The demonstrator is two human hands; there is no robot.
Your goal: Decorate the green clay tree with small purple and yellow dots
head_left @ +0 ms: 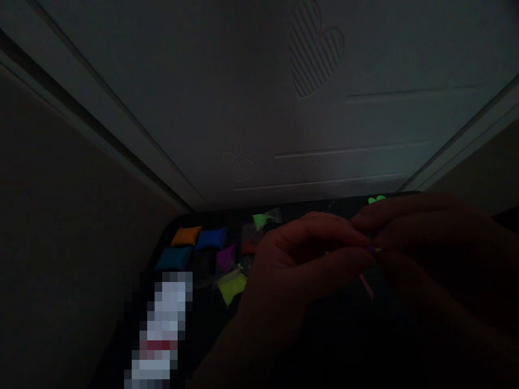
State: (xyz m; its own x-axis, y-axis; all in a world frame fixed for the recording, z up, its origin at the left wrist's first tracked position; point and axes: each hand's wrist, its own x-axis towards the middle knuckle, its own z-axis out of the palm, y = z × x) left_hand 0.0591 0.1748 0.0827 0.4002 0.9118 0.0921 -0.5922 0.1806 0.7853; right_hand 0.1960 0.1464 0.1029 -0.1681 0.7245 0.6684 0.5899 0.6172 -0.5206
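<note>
In the dim light my left hand [308, 259] has its thumb and index finger pinched on a small purple and yellow piece [370, 249]. It looks like soft modelling clay, but most of it is hidden by fingers. My right hand [425, 243] meets it from the other side, fingertips closed at the yellow end. Below the fingertips lies a slim pink strip or tool [367, 286] on the dark table. Behind my right hand a bright green shape [377, 200] shows in part.
Left of my hands lie an orange packet [187, 236], a blue packet [211, 238], a teal packet [174, 259] and opened bags of purple [226, 257], yellow [232, 286] and green clay [260, 220]. A pixelated pale object [162, 324] is nearer. A white panel with hearts [259, 108] stands behind.
</note>
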